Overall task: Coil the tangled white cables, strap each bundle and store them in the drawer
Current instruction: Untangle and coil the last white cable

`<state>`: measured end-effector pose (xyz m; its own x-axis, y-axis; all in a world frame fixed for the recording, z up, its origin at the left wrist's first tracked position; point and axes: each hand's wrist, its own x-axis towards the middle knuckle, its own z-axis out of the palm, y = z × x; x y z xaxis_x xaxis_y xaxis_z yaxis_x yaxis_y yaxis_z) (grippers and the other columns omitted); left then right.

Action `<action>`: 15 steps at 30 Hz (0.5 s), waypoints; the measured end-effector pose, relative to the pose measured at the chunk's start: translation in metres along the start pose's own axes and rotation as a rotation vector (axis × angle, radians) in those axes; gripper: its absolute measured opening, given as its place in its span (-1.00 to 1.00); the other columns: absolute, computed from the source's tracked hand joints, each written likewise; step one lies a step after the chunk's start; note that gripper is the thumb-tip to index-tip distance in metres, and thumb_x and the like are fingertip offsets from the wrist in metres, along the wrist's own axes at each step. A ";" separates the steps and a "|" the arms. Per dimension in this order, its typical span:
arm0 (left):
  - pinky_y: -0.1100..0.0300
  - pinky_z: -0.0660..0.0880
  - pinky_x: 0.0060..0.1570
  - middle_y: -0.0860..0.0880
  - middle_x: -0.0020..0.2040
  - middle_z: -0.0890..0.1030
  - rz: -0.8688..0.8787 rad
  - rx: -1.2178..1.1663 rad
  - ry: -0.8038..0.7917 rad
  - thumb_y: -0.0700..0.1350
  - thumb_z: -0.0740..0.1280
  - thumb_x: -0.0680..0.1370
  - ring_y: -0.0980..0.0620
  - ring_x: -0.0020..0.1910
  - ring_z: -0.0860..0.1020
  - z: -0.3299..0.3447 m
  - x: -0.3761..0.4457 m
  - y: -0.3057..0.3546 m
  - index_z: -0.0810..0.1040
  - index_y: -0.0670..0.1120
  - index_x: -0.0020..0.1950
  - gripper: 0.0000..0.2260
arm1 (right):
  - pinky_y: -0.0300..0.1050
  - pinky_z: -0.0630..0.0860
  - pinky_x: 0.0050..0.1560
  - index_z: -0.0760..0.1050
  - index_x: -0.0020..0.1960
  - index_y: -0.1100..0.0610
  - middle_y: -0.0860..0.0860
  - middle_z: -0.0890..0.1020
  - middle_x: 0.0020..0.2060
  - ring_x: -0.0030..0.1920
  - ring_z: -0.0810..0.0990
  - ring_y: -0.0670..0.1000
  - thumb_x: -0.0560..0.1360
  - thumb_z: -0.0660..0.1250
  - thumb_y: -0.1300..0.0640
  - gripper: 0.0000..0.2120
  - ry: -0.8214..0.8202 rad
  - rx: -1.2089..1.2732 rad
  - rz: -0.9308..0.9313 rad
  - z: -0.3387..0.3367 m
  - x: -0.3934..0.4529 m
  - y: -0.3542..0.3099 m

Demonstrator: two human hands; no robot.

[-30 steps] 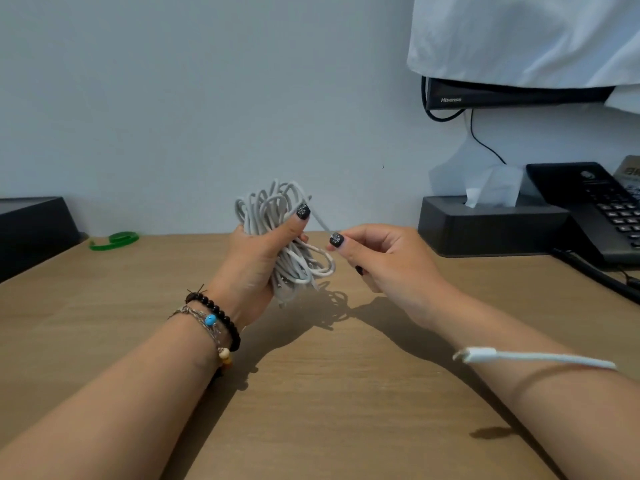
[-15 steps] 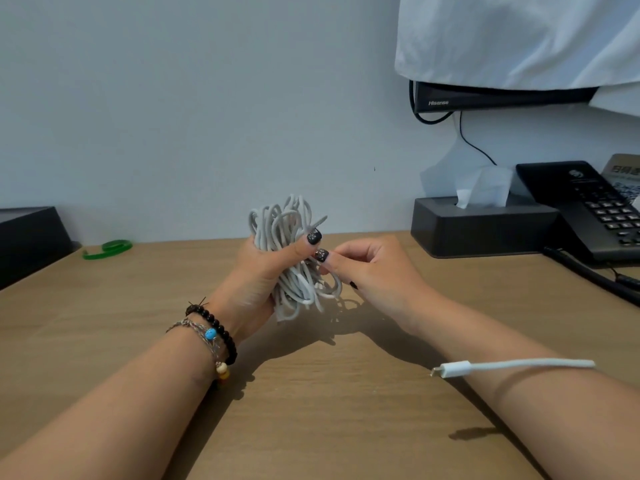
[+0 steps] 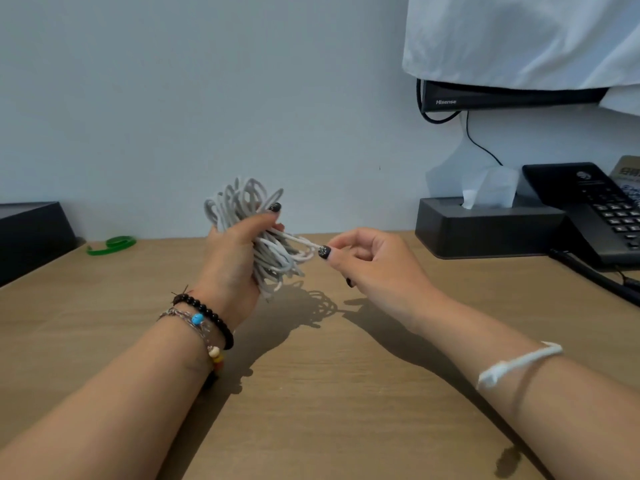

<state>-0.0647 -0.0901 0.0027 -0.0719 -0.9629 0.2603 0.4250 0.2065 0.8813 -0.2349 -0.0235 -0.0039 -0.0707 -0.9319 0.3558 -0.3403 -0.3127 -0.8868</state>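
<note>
A: The left hand [image 3: 232,251] is gripping the white cable bundle [image 3: 258,233] above the bench [image 3: 311,393], fingers wrapped round its middle, thumb lying across the front.

B: And the right hand [image 3: 367,261] is pinching one strand that is running out of that bundle, thumb and forefinger closed on it (the other fingers are curling inward).

A: Behind, a green strap [image 3: 110,244] is lying by the wall, near a dark box [image 3: 31,237]. A tissue box [image 3: 485,226] and black telephone [image 3: 595,209] are sitting to the right.

B: A blurred white cable end [image 3: 516,363] is crossing the right forearm; where it leads is cut off.
</note>
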 end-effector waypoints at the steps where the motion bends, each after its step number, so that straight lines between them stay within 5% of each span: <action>1: 0.15 0.54 -0.34 -0.06 -0.28 0.55 -0.008 -0.032 0.016 -0.19 0.36 0.52 -0.06 -0.27 0.56 -0.004 0.003 0.002 0.52 -0.19 -0.03 -0.91 | -0.37 0.38 -0.41 0.63 -0.06 0.12 0.01 0.54 -0.42 -0.46 0.43 -0.16 0.52 0.41 0.08 -0.90 0.008 0.002 0.001 -0.001 0.001 0.001; 6: 0.15 0.49 -0.28 -0.03 -0.31 0.54 -0.022 -0.164 0.060 -0.12 0.35 0.54 -0.02 -0.31 0.57 -0.007 0.007 0.011 0.51 -0.12 -0.23 -0.84 | -0.40 0.27 -0.48 0.68 -0.06 0.19 -0.14 0.48 -0.51 -0.52 0.36 -0.20 0.53 0.41 0.13 -0.86 -0.037 0.079 -0.006 -0.004 0.001 0.001; 12: 0.23 0.53 -0.35 0.01 -0.38 0.50 0.002 -0.378 0.079 -0.17 0.28 0.58 0.07 -0.40 0.53 -0.004 0.006 0.021 0.46 -0.11 -0.27 -0.79 | -0.31 0.13 -0.52 0.70 -0.02 0.13 -0.02 0.37 -0.48 -0.50 0.23 -0.09 0.57 0.33 0.17 -0.84 -0.234 0.216 0.047 -0.007 -0.001 -0.004; 15: 0.22 0.54 -0.24 0.00 -0.38 0.51 0.015 -0.417 0.102 -0.19 0.28 0.57 0.07 -0.37 0.52 -0.005 0.005 0.020 0.47 -0.11 -0.27 -0.80 | -0.27 0.10 -0.49 0.69 0.01 0.14 -0.01 0.38 -0.48 -0.51 0.27 -0.11 0.59 0.30 0.18 -0.81 -0.334 0.189 0.101 -0.010 -0.003 -0.005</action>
<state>-0.0519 -0.0915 0.0196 0.0179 -0.9769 0.2128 0.7550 0.1527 0.6377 -0.2423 -0.0178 0.0023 0.2244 -0.9584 0.1765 -0.1669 -0.2162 -0.9620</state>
